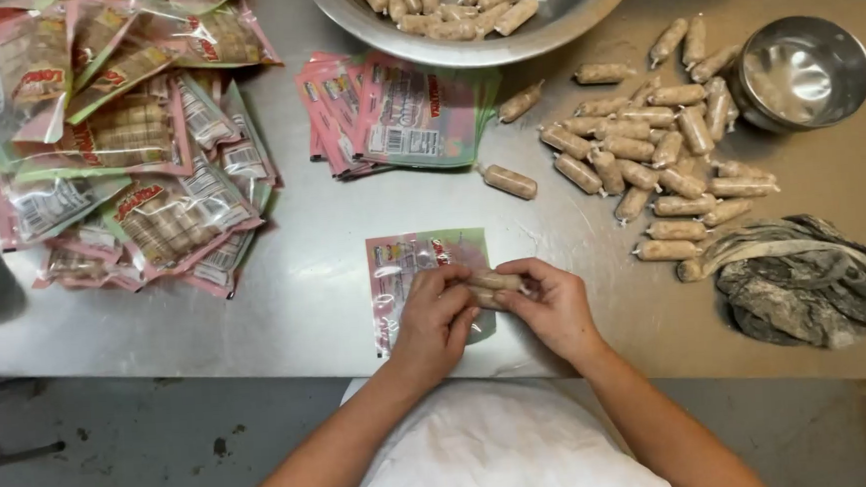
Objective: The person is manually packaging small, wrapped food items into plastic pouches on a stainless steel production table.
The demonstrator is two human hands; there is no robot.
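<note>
My left hand (435, 319) and my right hand (555, 304) meet over an empty pink and clear pouch (404, 265) that lies flat on the steel table (305, 281). Both hands grip a small bundle of tan wrapped candy rolls (495, 282) between their fingertips, right at the pouch's right edge. My left hand also rests on the pouch.
A pile of loose wrapped rolls (648, 150) lies at the right, one stray roll (509, 181) nearer the middle. A big metal bowl (541, 36) holds more rolls at the top. Empty pouches (395, 115), filled pouches (116, 143), a small steel bowl (803, 70) and a crumpled cloth (806, 281) surround the hands.
</note>
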